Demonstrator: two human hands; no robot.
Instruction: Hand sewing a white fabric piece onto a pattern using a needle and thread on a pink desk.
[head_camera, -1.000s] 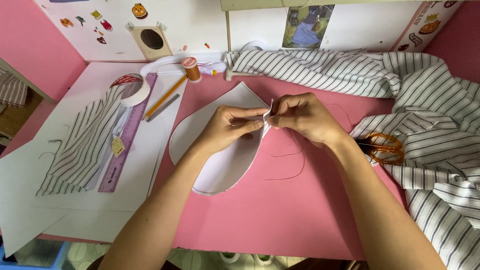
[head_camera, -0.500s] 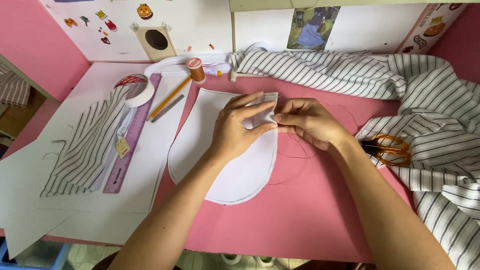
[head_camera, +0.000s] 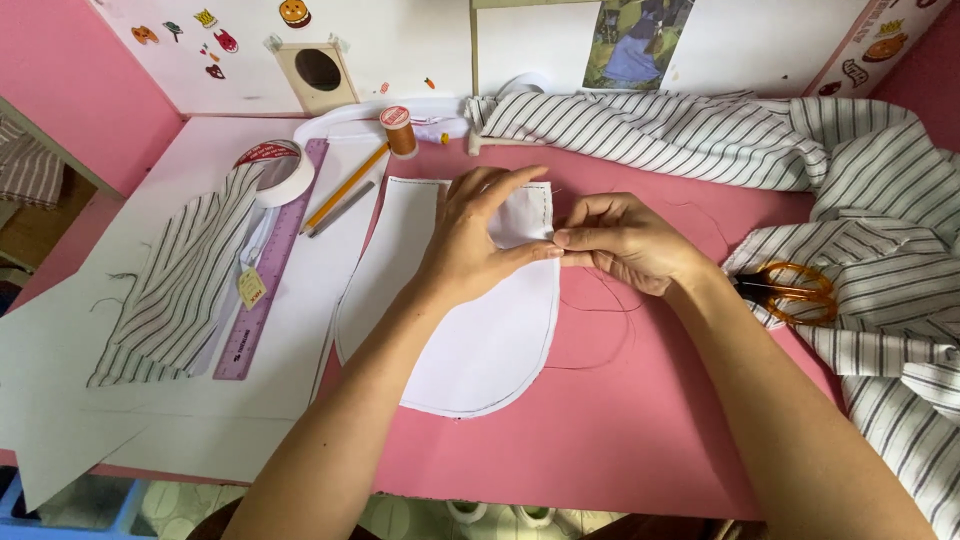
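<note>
Seen from above, our left hand (head_camera: 470, 240) lies flat with fingers spread on the upper part of a white, rounded fabric piece (head_camera: 465, 345) that rests on the pink bench (head_camera: 640, 430), its curved end toward us. Our right hand (head_camera: 625, 240) meets it at the piece's right edge, thumb and fingertips pinched together right against the left thumb; whatever it pinches is too small to make out, though a dark thread (head_camera: 600, 335) loops across the bench just below that hand. A line of stitching runs down the fabric's right side near our fingers.

To the left, on white pattern paper (head_camera: 130, 400), lie a cut panel of striped cloth (head_camera: 175, 290), a purple ruler (head_camera: 270, 265) with a small yellow tag on it, a roll of white tape (head_camera: 275, 170) and a yellow pencil (head_camera: 345, 187). A spool of brown thread (head_camera: 399, 130) stands upright just beyond the pencil's tip.

To the right, a large heap of the same black-and-white striped fabric (head_camera: 860, 190) spreads along the back and side of the bench, and orange-handled scissors (head_camera: 790, 290) rest on its folds, near our right forearm. A white board with small stickers and a round hole stands at the back.
</note>
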